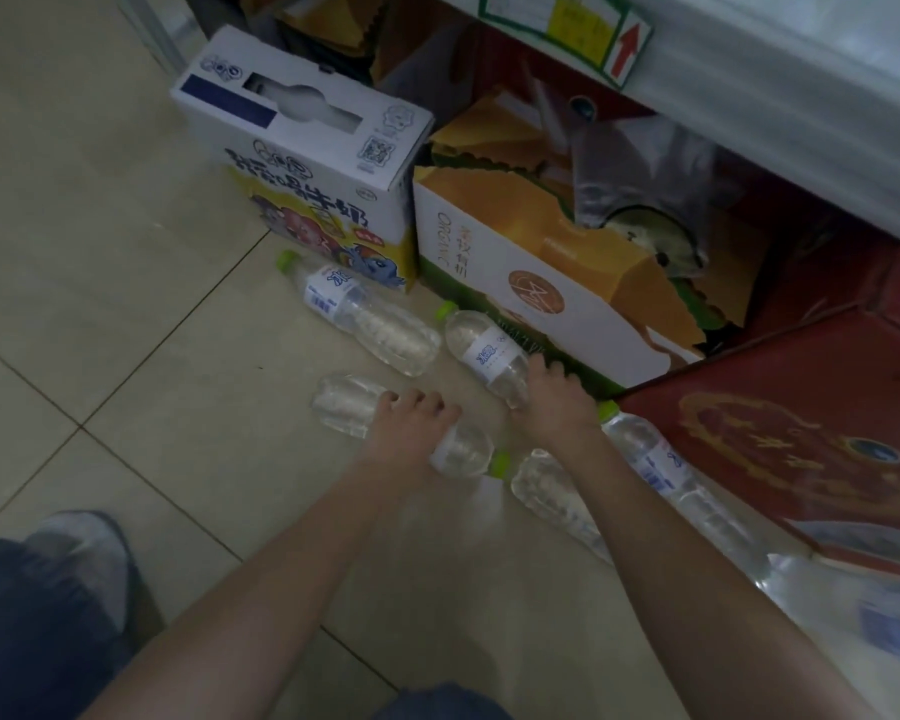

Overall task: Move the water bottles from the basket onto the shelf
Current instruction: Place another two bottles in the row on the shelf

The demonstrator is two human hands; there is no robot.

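bare forearms, dark jeans point(32, 631), grey shoe point(81, 553)

"ORGANIC" on white-orange carton point(515, 262); red up-arrow on shelf label point(625, 52).

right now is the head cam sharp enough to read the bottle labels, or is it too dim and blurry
Head view: dim, flat light, no hard shadows. Soft blur throughout; the label on the bottle under the right hand shows blue marks but no readable text. The left hand covers another bottle. Wide-angle bending curves the floor tile lines; the lower right corner is smeared.
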